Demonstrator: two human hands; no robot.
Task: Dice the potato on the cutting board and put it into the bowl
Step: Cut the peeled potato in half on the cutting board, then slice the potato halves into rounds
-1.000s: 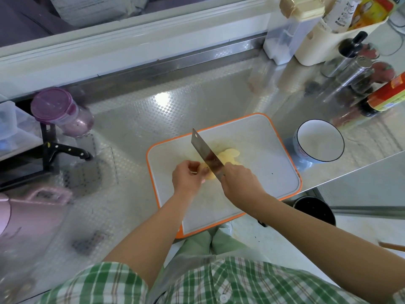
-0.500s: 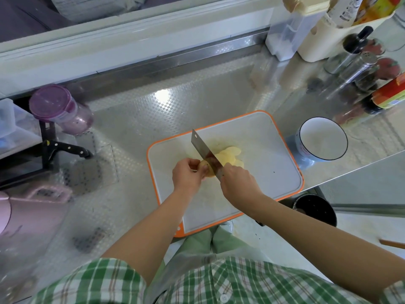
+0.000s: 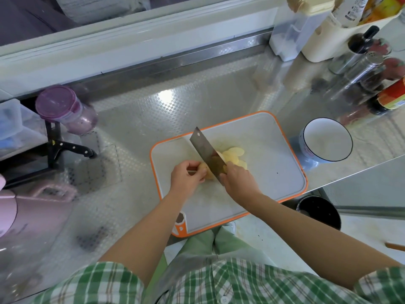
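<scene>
Nearest the camera is a green plaid shirt (image 3: pixel 221 284), with both bare forearms reaching out over the near edge of the steel bench (image 3: pixel 142 119). An orange-rimmed cutting board (image 3: pixel 269 178) lies at that near edge, its near corner jutting past it. Near the middle of the board, the left hand (image 3: pixel 187 178) has its fingers curled over the uncut end of the potato (image 3: pixel 209 175), pinning it to the board. Just to its right, the right hand (image 3: pixel 237 182) is closed in a fist round the handle of a cleaver (image 3: pixel 207 155), and the handle itself is hidden in the grip. The blade stands against the potato's cut face, its tip pointing toward the board's far left corner. Pale potato slices (image 3: pixel 234 153) lie fanned on the board just right of the blade. Off the board's right edge, a white bowl (image 3: pixel 326 141) with a dark rim sits on the bench. Farther left a black-handled knife (image 3: pixel 74 148) rests by a purple-lidded jar (image 3: pixel 65 108), and bottles and shakers (image 3: pixel 363 62) crowd the far right corner.
</scene>
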